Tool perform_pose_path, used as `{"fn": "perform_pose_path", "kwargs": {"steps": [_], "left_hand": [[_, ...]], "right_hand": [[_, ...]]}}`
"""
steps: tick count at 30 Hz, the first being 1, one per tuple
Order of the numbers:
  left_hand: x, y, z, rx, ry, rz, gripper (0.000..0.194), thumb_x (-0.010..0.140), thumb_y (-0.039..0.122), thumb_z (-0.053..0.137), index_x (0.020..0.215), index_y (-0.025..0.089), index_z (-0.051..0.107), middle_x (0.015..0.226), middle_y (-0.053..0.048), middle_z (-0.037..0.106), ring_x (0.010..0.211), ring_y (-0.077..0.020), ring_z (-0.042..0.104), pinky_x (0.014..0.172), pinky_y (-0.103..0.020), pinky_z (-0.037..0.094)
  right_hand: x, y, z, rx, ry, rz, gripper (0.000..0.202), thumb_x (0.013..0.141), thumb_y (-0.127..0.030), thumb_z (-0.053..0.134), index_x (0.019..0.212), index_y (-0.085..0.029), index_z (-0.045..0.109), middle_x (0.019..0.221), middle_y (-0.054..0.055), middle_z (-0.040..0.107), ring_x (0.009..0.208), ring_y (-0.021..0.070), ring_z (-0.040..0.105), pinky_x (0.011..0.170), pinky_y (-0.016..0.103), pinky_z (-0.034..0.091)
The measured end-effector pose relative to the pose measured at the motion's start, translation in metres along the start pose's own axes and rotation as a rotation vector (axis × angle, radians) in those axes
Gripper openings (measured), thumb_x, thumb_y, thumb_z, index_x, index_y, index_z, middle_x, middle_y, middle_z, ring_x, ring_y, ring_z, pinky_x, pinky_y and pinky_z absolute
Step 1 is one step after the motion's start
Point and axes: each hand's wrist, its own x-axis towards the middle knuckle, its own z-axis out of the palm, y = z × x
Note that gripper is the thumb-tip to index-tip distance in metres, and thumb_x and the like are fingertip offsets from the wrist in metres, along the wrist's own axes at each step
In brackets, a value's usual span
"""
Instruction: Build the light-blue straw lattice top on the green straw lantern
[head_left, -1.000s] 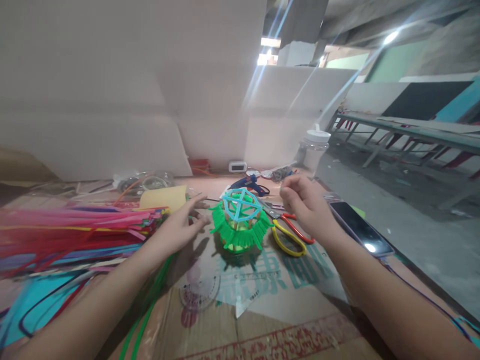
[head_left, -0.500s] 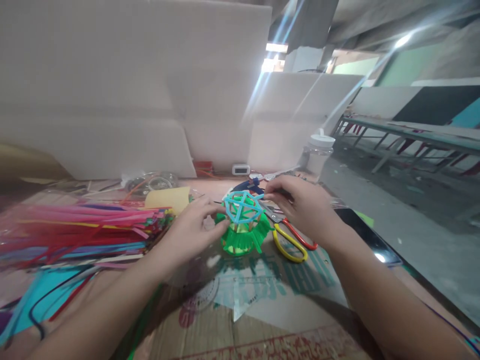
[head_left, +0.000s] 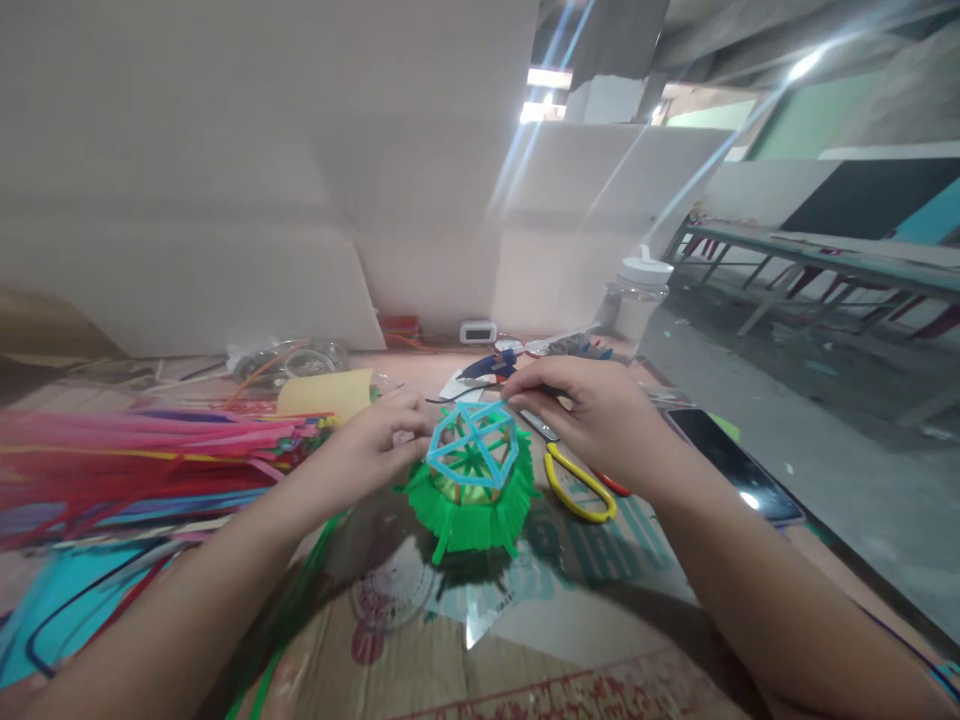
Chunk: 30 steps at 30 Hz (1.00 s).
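A small handmade model stands between my hands, with a skirt of green strips [head_left: 480,525] around its lower part. On top sits a light-blue pipe-cleaner frame [head_left: 474,446], a many-sided ring crossed by spokes. My left hand [head_left: 386,440] is closed at the model's left edge, its thumb and fingers gripping the side of the blue frame. With thumb and forefinger, my right hand [head_left: 581,415] pinches the end of a blue pipe cleaner at the frame's upper right. Scissors [head_left: 581,490] with yellow and red handles lie beside the model, partly behind my right hand.
Bundled coloured pipe cleaners [head_left: 165,450] lie at left. Behind the model are a blue glue gun [head_left: 491,365], a yellow paper roll [head_left: 326,395] and a small white display [head_left: 478,332]. A phone [head_left: 731,465] and a lidded bottle [head_left: 637,295] stand or lie at right.
The model has come nearer and leans toward me, showing more of its blue top and green skirt. My right hand has shifted slightly left with the blue strip; my left hand has followed the model.
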Motion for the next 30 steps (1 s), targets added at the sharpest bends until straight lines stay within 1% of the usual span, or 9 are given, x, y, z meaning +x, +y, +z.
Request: {"fn": "perform_pose_path", "kwargs": {"steps": [2,4,6,8,10,14,20,25,30], "left_hand": [[-0.003,-0.004,-0.004,-0.008,-0.026,-0.013,0.025,0.091,0.038,0.055,0.084,0.025,0.075,0.088,-0.004,0.065,0.091,-0.0227,0.058,0.087,-0.036,0.047],[-0.008,-0.004,-0.011,0.012,-0.013,-0.038,0.025,0.091,0.04,0.056,0.096,0.026,0.077,0.097,-0.004,0.07,0.097,-0.0241,0.061,0.091,-0.038,0.047],[-0.012,0.0,-0.02,0.064,0.081,-0.078,0.029,0.092,0.045,0.056,0.103,0.027,0.076,0.106,-0.004,0.073,0.103,-0.0255,0.063,0.095,-0.04,0.047],[-0.015,0.009,-0.028,0.11,0.196,-0.107,0.032,0.092,0.049,0.055,0.099,0.026,0.076,0.106,-0.005,0.075,0.102,-0.0259,0.064,0.095,-0.04,0.047],[-0.013,0.019,-0.033,0.126,0.236,-0.101,0.033,0.091,0.049,0.054,0.093,0.025,0.076,0.101,-0.004,0.076,0.097,-0.0254,0.065,0.092,-0.038,0.049],[-0.003,0.03,-0.03,0.126,0.207,-0.032,0.027,0.088,0.042,0.055,0.089,0.024,0.076,0.096,-0.003,0.076,0.097,-0.0244,0.065,0.091,-0.037,0.049],[0.001,0.021,-0.025,0.111,0.198,-0.022,0.025,0.089,0.04,0.055,0.088,0.025,0.076,0.094,-0.002,0.076,0.093,-0.0232,0.066,0.088,-0.037,0.05],[-0.001,0.019,-0.023,0.082,0.202,-0.07,0.025,0.087,0.04,0.055,0.089,0.026,0.076,0.094,-0.002,0.078,0.093,-0.0245,0.067,0.088,-0.037,0.05],[0.0,0.02,-0.02,0.066,0.184,-0.109,0.031,0.09,0.046,0.053,0.085,0.024,0.075,0.087,-0.001,0.075,0.086,-0.0232,0.066,0.083,-0.035,0.049]], "right_hand": [[0.002,-0.005,0.007,0.01,0.011,-0.041,0.016,0.097,-0.015,0.056,0.092,-0.018,0.071,0.09,0.005,0.075,0.084,0.0168,0.069,0.077,0.03,0.052],[0.002,-0.008,0.016,0.003,0.017,-0.076,0.016,0.098,-0.015,0.054,0.093,-0.017,0.07,0.094,0.007,0.072,0.087,0.0173,0.066,0.078,0.03,0.051],[0.003,-0.01,0.023,-0.019,0.022,-0.102,0.016,0.099,-0.014,0.054,0.093,-0.017,0.069,0.095,0.007,0.07,0.088,0.0176,0.064,0.078,0.031,0.05],[0.004,-0.011,0.029,-0.034,0.028,-0.125,0.014,0.098,-0.014,0.056,0.093,-0.016,0.069,0.094,0.007,0.069,0.086,0.0172,0.063,0.077,0.03,0.049],[0.005,-0.012,0.032,-0.042,0.038,-0.139,0.013,0.098,-0.015,0.058,0.093,-0.015,0.07,0.093,0.007,0.069,0.085,0.017,0.063,0.076,0.03,0.049],[0.006,-0.012,0.033,-0.052,0.048,-0.137,0.014,0.099,-0.018,0.057,0.096,-0.017,0.07,0.095,0.007,0.07,0.087,0.0177,0.064,0.076,0.03,0.049],[0.0,-0.011,0.03,-0.065,0.03,-0.12,0.015,0.099,-0.018,0.056,0.096,-0.017,0.07,0.101,0.008,0.071,0.09,0.0192,0.065,0.075,0.031,0.05],[-0.001,-0.01,0.031,-0.058,0.023,-0.115,0.017,0.101,-0.021,0.054,0.097,-0.019,0.071,0.103,0.009,0.072,0.091,0.0197,0.066,0.074,0.031,0.051],[0.0,-0.012,0.034,-0.031,0.013,-0.133,0.015,0.099,-0.019,0.057,0.096,-0.018,0.072,0.096,0.007,0.072,0.087,0.0188,0.064,0.075,0.031,0.051]]}}
